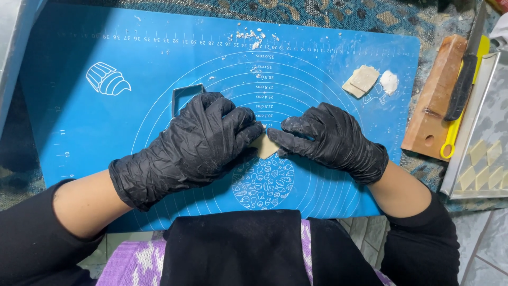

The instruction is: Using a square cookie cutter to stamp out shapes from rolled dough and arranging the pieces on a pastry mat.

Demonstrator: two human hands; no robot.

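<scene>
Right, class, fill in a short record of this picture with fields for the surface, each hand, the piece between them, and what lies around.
Surface: blue baking mat with printed rings and rulers
Left hand: black glove, fingertips on the dough piece
Right hand: black glove, fingertips on the same piece
Dough piece: pale, flat, pointed lower end, partly hidden by both hands
Cutter: metal diamond outline beside the left hand
Spare dough: stacked pieces, top right of mat
Tray: metal, right edge, holding cut diamonds
Board: wooden, beside tray
</scene>
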